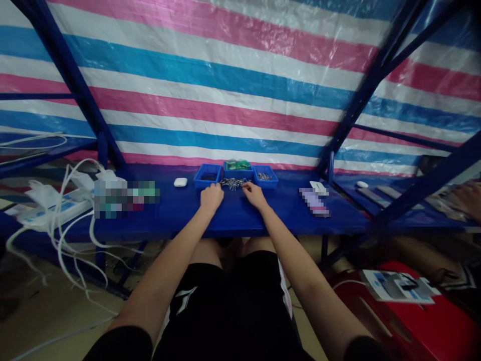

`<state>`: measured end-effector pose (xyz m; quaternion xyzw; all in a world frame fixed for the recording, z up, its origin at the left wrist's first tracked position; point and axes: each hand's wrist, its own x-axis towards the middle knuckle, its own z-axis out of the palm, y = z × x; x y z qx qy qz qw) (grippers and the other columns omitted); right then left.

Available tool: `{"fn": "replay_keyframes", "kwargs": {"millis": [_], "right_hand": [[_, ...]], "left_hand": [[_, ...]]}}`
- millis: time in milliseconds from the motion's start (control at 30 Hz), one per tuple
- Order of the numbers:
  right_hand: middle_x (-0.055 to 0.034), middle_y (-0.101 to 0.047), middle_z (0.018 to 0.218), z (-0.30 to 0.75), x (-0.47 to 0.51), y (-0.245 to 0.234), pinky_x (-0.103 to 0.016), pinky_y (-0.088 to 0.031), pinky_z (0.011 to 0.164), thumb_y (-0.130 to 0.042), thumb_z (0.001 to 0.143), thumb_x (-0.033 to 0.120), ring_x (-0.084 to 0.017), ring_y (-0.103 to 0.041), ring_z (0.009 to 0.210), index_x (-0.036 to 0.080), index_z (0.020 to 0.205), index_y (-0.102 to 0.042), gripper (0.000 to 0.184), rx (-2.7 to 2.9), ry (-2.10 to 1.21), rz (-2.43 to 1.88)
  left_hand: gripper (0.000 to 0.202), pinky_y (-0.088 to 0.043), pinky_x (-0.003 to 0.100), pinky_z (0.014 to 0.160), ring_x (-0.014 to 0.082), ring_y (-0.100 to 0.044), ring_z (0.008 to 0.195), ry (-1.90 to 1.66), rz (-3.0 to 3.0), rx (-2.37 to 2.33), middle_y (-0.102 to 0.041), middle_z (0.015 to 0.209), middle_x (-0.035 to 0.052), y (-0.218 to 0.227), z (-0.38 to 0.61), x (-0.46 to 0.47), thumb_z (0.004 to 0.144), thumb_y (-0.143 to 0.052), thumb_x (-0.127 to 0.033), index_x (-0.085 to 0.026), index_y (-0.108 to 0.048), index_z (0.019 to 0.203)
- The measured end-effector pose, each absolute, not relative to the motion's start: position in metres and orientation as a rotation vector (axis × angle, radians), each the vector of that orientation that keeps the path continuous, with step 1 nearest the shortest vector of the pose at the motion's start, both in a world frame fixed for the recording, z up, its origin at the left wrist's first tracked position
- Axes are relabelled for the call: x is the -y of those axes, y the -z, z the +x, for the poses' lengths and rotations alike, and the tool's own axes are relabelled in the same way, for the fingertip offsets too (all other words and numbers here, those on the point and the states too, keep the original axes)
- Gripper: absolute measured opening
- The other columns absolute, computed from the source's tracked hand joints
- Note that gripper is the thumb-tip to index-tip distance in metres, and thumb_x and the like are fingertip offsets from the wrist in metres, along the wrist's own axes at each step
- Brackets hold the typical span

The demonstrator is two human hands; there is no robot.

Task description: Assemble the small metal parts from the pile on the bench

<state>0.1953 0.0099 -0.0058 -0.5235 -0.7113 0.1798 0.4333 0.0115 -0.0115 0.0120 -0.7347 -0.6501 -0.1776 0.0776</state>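
Observation:
On the blue table [180,210] lies a loose pile of small, thin silvery metal pieces [233,183], too small to name exactly. At the pile's left edge is my left hand [211,197], its fingers curled and closed; what they hold, if anything, is hidden. My right hand [254,194] is at the right edge, fingertips bent together over the nearest pieces. Behind the pile stand three blue bins: the left bin [197,183] has dark contents, the middle bin [237,173] carries green plastic packaging, and the right bin [275,179] contains similar metal pieces.
A white earbud case [181,182] sits left of the bins. Farther left, white cables [60,220] tangle around a power strip [56,210] and hang over the edge. A purple item [313,201] lies at right. Blue frame posts [361,95] flank the table; another person's hand [468,200] shows far right.

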Motion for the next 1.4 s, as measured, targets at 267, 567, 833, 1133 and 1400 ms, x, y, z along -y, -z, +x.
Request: {"fn": "replay_keyframes", "kwargs": {"millis": [267, 567, 833, 1133, 1400], "right_hand": [[0.0001, -0.063, 0.074, 0.196, -0.011, 0.007, -0.026, -0.044, 0.071, -0.048, 0.076, 0.021, -0.014, -0.058, 0.070, 0.020, 0.087, -0.062, 0.018, 1.835, -0.472, -1.302], [-0.0022, -0.065, 0.090, 0.192, -0.003, 0.002, -0.027, -0.045, 0.078, -0.050, 0.080, 0.028, -0.013, -0.060, 0.079, 0.020, 0.102, -0.061, 0.027, 1.871, -0.513, -1.189], [-0.0011, -0.066, 0.081, 0.190, -0.001, 0.001, -0.025, -0.044, 0.072, -0.050, 0.080, 0.030, -0.012, -0.058, 0.072, 0.019, 0.091, -0.064, 0.021, 1.970, -0.546, -1.121], [-0.0011, -0.065, 0.080, 0.189, 0.002, -0.001, -0.024, -0.044, 0.071, -0.051, 0.080, 0.031, -0.012, -0.058, 0.072, 0.019, 0.090, -0.062, 0.019, 1.957, -0.582, -1.109], [0.0001, -0.063, 0.075, 0.191, 0.002, 0.000, -0.023, -0.043, 0.069, -0.051, 0.080, 0.031, -0.012, -0.057, 0.070, 0.018, 0.083, -0.059, 0.016, 1.968, -0.537, -1.132]], "left_hand": [[0.034, -0.047, 0.038, 0.075, 0.0287, -0.062, 0.090, 0.464, -2.183, 2.027, -0.063, 0.097, 0.0188, -0.010, 0.004, 0.006, 0.088, -0.033, -0.027, -0.008, -0.059, 0.100], [0.028, -0.045, 0.027, 0.078, 0.0195, -0.060, 0.095, 0.533, -2.609, 1.648, -0.061, 0.110, 0.0054, -0.016, 0.012, 0.007, 0.091, -0.033, -0.033, -0.022, -0.054, 0.105], [0.028, -0.044, 0.025, 0.078, 0.0176, -0.059, 0.095, 0.621, -2.673, 1.522, -0.060, 0.106, 0.0047, -0.014, 0.012, 0.007, 0.091, -0.033, -0.034, -0.023, -0.055, 0.105], [0.028, -0.044, 0.025, 0.078, 0.0173, -0.059, 0.094, 0.697, -2.702, 1.463, -0.060, 0.105, 0.0041, -0.015, 0.012, 0.008, 0.091, -0.034, -0.034, -0.023, -0.057, 0.104], [0.030, -0.044, 0.025, 0.073, 0.0166, -0.059, 0.086, 0.737, -2.722, 1.465, -0.061, 0.101, 0.0041, -0.015, 0.011, 0.009, 0.089, -0.037, -0.038, -0.023, -0.057, 0.105]]}}
